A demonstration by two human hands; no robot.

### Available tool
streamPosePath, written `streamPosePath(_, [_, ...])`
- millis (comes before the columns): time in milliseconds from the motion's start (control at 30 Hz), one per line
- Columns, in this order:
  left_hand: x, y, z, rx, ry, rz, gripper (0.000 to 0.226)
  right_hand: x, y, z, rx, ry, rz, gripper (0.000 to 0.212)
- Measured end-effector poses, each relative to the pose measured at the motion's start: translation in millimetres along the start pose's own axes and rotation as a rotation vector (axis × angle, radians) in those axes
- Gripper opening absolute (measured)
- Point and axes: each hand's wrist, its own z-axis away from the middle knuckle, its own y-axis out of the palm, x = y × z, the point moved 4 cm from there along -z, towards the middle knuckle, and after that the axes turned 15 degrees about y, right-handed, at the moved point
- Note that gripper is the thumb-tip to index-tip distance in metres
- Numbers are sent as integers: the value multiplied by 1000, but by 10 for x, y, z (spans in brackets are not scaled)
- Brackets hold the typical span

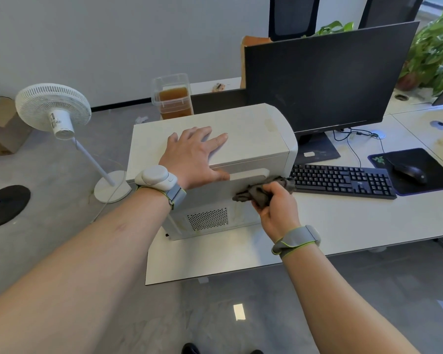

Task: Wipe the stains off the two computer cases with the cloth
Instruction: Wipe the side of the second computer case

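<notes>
Left hand spread flat steadies the heavy, rigid computer case at the surface's corner; right hand grips the limp cloth.

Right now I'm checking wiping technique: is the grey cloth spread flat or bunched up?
Bunched up: the grey cloth is crumpled in the right hand, which presses it against the white computer case.
</notes>
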Motion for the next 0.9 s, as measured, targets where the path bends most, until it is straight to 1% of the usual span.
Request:
streamPosePath(100, [6,-1,0,-2,-3,7,99,-178,-263,-106,-112,48,87,28])
streamPosePath(200, [8,-2,1,-6,-2,7,99,-451,-535,-276,-201,200,127,39])
streamPosePath(333, [10,-4,2,-3,-3,13,99,-753,-690,-416,-210,360,194,37])
streamPosePath(433, [8,8,-2,-2,-4,16,98,-885,-722,-530,-190,429,214,38])
streamPosePath(533, [27,13,-7,5,-4,14,99,-986,-699,-668,-193,463,227,38])
streamPosePath(600, [8,11,-8,2,2,11,99,-1023,-694,-735,-189,446,228,36])
streamPosePath(733, [18,11,-9,3,2,14,99,-1058,-509,-836,-145,433,135,21])
streamPosePath(800, [18,11,-12,1,2,10,99,-1031,-413,-875,-159,409,67,26])
streamPosePath(900, [12,11,-8,2,9,-7,99,-977,-310,-806,-132,377,7,35])
